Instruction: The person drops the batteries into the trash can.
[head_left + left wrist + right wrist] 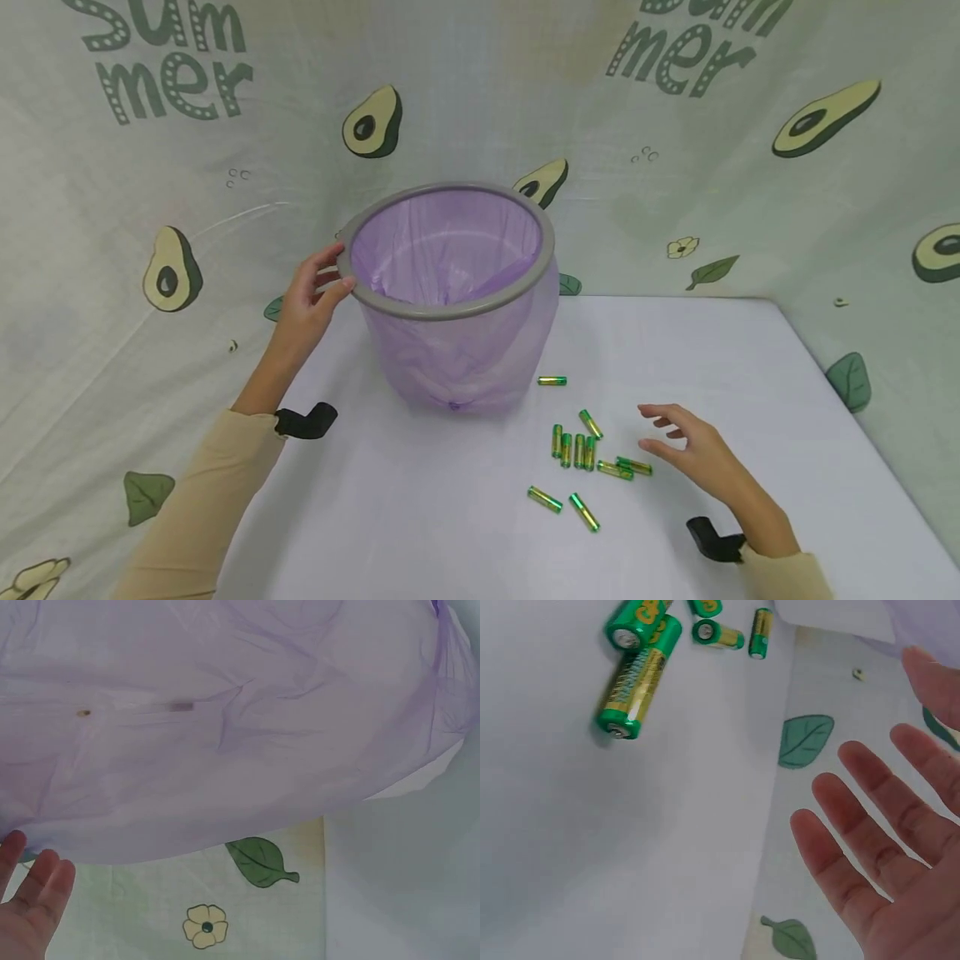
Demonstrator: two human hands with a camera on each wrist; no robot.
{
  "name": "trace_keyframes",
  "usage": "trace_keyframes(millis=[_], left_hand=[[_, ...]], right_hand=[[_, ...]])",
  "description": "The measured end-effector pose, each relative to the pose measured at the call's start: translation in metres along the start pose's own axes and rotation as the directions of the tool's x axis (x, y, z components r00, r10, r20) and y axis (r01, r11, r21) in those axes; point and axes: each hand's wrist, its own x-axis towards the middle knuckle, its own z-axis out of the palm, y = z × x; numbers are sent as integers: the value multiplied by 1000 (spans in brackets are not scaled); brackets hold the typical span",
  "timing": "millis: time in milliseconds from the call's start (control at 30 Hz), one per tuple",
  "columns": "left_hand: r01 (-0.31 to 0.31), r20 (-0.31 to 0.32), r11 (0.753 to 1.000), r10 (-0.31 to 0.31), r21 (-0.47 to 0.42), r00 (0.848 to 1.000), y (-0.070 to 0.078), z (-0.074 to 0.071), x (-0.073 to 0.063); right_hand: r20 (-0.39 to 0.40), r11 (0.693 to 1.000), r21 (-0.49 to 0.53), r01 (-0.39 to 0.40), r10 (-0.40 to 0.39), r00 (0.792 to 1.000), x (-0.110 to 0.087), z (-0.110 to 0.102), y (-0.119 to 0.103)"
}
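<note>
A waste bin [446,312] with a grey ring rim and a thin purple see-through bag stands at the back left of the white table. My left hand [303,300] touches the outer left edge of its rim with thumb and fingertips. In the left wrist view the fingers [46,881] lie beside the purple bag [247,765]. Several green and gold batteries [580,451] lie loose right of and in front of the bin. To the right of them my right hand [693,450] hovers with parted fingers, holding nothing; nearest it are two crossed batteries [634,466].
One battery [552,381] lies close to the bin's right side, and two others [584,512] nearer the front. A cloth [465,100] printed with avocados and leaves hangs behind the table [750,375] and along its sides.
</note>
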Motion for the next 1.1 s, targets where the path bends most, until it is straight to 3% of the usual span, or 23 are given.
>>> trace_keyframes(millis=[167, 433, 667, 867, 1100], left_hand=[[2, -9, 999, -3, -42, 1000, -1, 2, 1], [-23, -18, 989, 21, -146, 1000, -6, 6, 2], [-21, -16, 988, 19, -156, 1000, -8, 7, 1], [-10, -12, 986, 8, -164, 1000, -7, 7, 1], [-20, -24, 985, 16, -172, 1000, -9, 7, 2]], right_hand=[[59, 995, 23, -96, 95, 994, -7, 13, 15], [139, 966, 26, -258, 252, 958, -17, 34, 33], [134, 965, 0, -261, 258, 957, -19, 45, 40], [160, 952, -36, -304, 306, 939, -16, 44, 38], [163, 942, 17, -334, 327, 931, -16, 40, 38]])
